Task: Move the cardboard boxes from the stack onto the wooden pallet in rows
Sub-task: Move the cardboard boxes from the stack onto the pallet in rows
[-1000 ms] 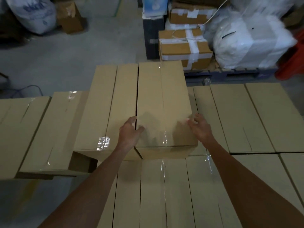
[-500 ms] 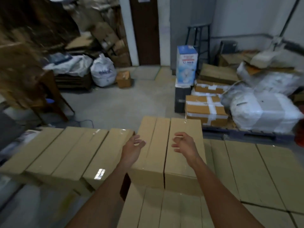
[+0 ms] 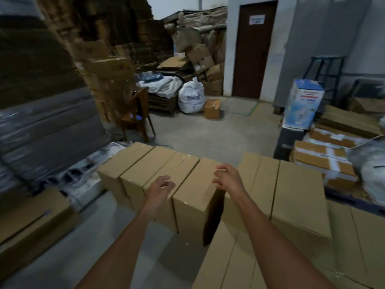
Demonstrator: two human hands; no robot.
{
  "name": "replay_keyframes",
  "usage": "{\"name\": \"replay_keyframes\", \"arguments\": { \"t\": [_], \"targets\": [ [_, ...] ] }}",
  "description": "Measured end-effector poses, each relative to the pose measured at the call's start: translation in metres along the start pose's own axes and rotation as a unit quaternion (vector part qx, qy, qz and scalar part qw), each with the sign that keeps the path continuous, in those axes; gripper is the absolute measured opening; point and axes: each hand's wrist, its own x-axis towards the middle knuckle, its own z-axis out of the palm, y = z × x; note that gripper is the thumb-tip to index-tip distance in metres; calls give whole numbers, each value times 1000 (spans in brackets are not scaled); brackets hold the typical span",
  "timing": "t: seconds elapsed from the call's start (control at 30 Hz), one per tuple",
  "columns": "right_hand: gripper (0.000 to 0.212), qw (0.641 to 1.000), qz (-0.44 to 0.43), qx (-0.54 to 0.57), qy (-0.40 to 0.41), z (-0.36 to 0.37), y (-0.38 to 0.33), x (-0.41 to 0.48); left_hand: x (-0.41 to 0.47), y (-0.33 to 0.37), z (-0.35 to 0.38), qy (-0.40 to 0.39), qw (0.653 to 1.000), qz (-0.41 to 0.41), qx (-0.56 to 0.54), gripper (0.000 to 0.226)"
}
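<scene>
Left hand [image 3: 159, 188], right hand [image 3: 228, 178] empty; sack [image 3: 191, 101] reads "ekat".

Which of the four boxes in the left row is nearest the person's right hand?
The rightmost box, bordering the dark gap; the right hand is over its right edge, the other three lie further left.

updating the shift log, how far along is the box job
Done, it seems: a lower layer of boxes on the right, with two upper boxes started as a row on it. In hand: nothing; left hand and right hand hover empty, fingers loosely curled, by the row of four boxes on the left. Left: probably those four. The pallet itself is hidden.
</scene>
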Motion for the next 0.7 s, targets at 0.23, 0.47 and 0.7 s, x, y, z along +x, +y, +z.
{"name": "replay_keyframes", "arguments": {
  "t": [0.23, 0.47, 0.7],
  "targets": [
    [20, 1000, 19, -20, -6, 121, 31, -48, -15, -72, -107, 5, 999, -26, -43, 26],
    [22, 997, 32, -66, -12, 182, 55, -57, -1, -103, -149, -12, 999, -22, -39, 7],
    [20, 994, 78, -69, 29, 195, 85, -16, 57, -131, -130, -56, 997, -39, -22, 22]
  ]
}}
